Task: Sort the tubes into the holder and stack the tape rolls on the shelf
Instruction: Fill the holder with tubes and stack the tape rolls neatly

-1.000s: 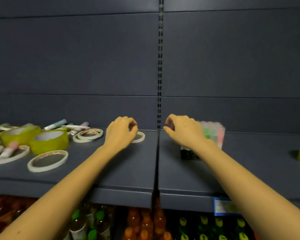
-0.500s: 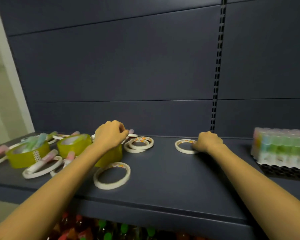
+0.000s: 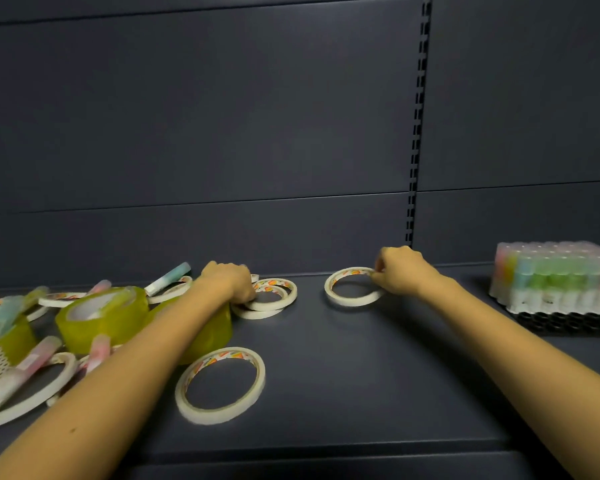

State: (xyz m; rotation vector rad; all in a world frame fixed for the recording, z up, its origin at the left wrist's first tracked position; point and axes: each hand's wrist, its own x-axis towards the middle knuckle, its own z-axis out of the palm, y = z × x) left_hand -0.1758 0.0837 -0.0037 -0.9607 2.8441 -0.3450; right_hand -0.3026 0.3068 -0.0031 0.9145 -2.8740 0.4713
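While the right hand (image 3: 400,271) pinches the three-o'clock rim of a thin white tape roll (image 3: 352,302) on the shelf (image 3: 326,358), the left hand (image 3: 227,282), at its nine o'clock, curls onto two overlapping rolls (image 3: 278,305); its grip is hidden. Tubes (image 3: 551,275) stand in the holder (image 3: 568,322) at three o'clock.

Dark shelf (image 3: 326,375), yellow tape rolls (image 3: 84,327) and loose tubes (image 3: 35,358) at left among flat white tape rings (image 3: 205,416), black holder (image 3: 568,322) of upright tubes (image 3: 551,282) at right
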